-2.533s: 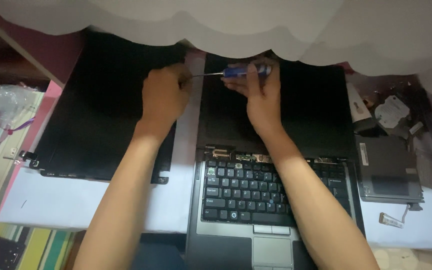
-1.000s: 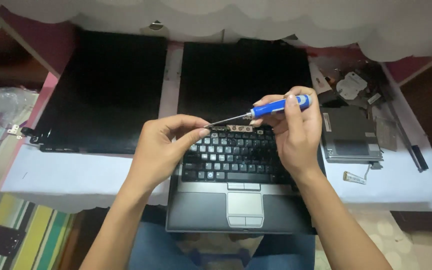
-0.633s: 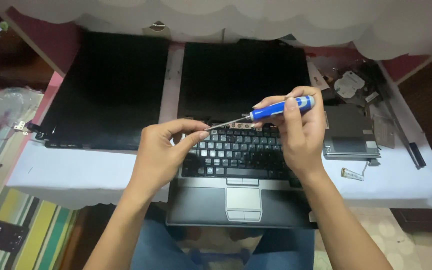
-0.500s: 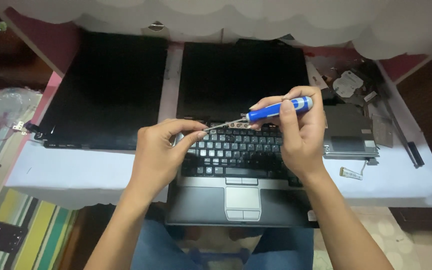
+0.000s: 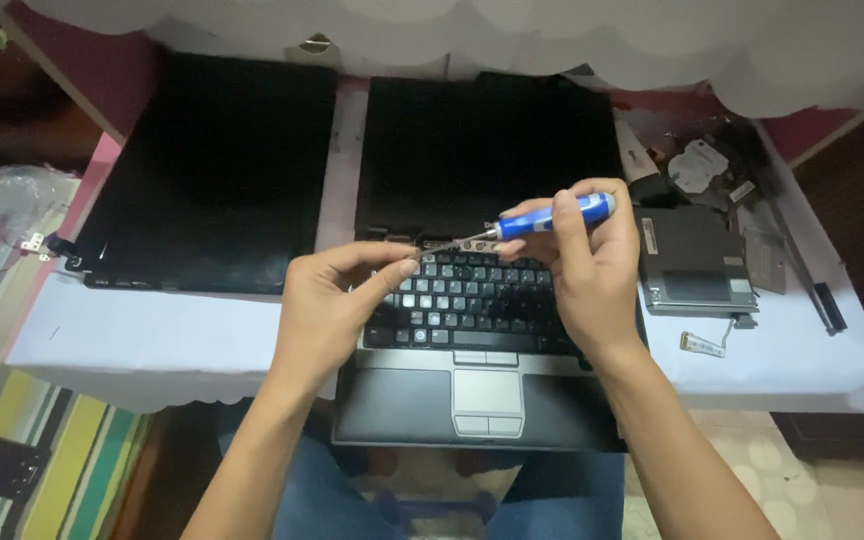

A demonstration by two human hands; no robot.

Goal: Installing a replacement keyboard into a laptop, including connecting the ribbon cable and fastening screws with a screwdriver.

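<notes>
While the right hand [image 5: 592,270] grips a blue-handled screwdriver [image 5: 537,220] over the open laptop [image 5: 482,400], the left hand [image 5: 337,305] pinches narrowly at its tip, near the keyboard [image 5: 472,305].

1. A table [image 5: 202,335] covered in a white cloth is seen, its near edge scalloped.
2. A black laptop panel [image 5: 212,170] is laid flat on the far left part.
3. An open laptop [image 5: 482,330] is set at the middle, its palm rest overhanging the near edge.
4. A grey optical drive [image 5: 697,262] is placed just right of the laptop.
5. Loose parts [image 5: 702,160] are piled at the far right; a small ribbon connector [image 5: 704,343] lies nearer.
</notes>
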